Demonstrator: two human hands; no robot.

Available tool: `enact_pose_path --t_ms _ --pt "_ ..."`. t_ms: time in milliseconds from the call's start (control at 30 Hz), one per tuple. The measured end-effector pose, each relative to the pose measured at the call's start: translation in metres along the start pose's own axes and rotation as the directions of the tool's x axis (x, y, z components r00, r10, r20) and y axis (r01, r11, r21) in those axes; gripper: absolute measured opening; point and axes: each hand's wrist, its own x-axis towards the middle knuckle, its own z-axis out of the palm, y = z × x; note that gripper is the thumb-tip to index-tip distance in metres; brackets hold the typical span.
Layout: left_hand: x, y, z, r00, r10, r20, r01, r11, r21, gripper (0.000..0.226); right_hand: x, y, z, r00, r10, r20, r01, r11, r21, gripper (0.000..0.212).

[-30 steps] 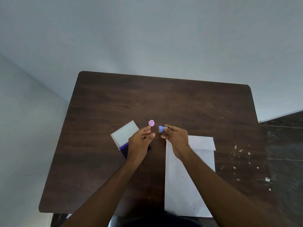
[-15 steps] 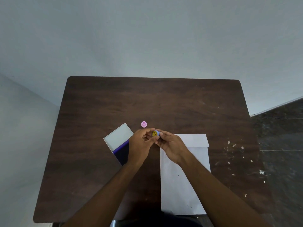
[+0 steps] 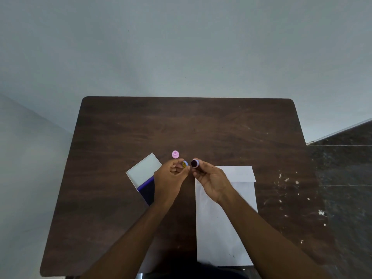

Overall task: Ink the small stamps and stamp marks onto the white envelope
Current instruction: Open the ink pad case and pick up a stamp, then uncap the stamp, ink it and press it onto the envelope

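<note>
Head view of a dark wood-grain table (image 3: 141,228) set against a pale wall (image 3: 181,47). The left hand (image 3: 168,179) is raised above the table, its fingertips pinched on a small blue cap (image 3: 185,164) whose yellow face is turned toward the camera. The right hand (image 3: 211,181) holds a small blue stamp body (image 3: 194,163) between thumb and fingers, with the dark round end of the stamp facing the camera. Cap and stamp body lie just beside each other, separated by a narrow gap, above the bare strip of table between the ink pad and the envelope. The white envelope (image 3: 223,234) lies flat on the right half of the table, long side running toward the person, with its flap (image 3: 239,174) at the far end; the right wrist and forearm pass over its upper left part. A few tiny dark specks show on the paper; whether they are stamp marks cannot be told. The open ink pad (image 3: 148,190) lies left of the hands, its white lid (image 3: 144,171) folded back and its dark blue pad partly hidden under the left hand. A pink stamp (image 3: 175,154) stands alone on the table just beyond the left fingertips, untouched. Pale flecks (image 3: 285,180) mark the table's right side.
</note>
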Motion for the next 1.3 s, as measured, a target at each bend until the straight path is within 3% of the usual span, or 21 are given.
enact_pose_path --t_ms 167,300,500,767,1033,1167,1300 --pt "0.002 -0.009 -0.005 0.999 -0.041 0.032 0.044 0.993 -0.111 0.031 -0.002 -0.001 0.000 0.998 0.048 -0.046 -0.045 0.996 0.079 0.016" --pt "0.005 -0.016 -0.004 0.994 -0.065 0.084 0.072 0.994 -0.082 0.034 -0.003 -0.001 0.003 0.994 0.080 -0.076 -0.070 0.990 0.120 0.022" --pt "0.012 -0.029 0.002 0.991 -0.099 0.088 0.091 0.991 0.093 0.037 -0.004 -0.004 0.005 0.992 0.119 -0.038 -0.112 0.982 0.151 0.032" --pt "0.026 -0.034 0.009 0.986 -0.080 0.144 0.046 0.973 0.225 0.027 -0.007 -0.004 0.009 0.991 0.129 -0.020 -0.125 0.984 0.128 0.021" --pt "0.036 -0.033 0.020 0.973 -0.113 0.203 0.030 0.926 0.375 0.034 -0.007 -0.006 0.011 0.990 0.142 0.018 -0.143 0.982 0.126 0.033" --pt "0.039 -0.034 0.024 0.975 -0.015 0.220 -0.091 0.881 0.464 0.038 -0.006 -0.008 0.011 0.990 0.136 0.038 -0.140 0.982 0.125 0.032" --pt "0.031 -0.040 0.022 0.981 0.152 0.122 -0.194 0.830 0.523 0.033 -0.007 -0.009 0.011 0.989 0.146 0.034 -0.149 0.978 0.147 0.033"
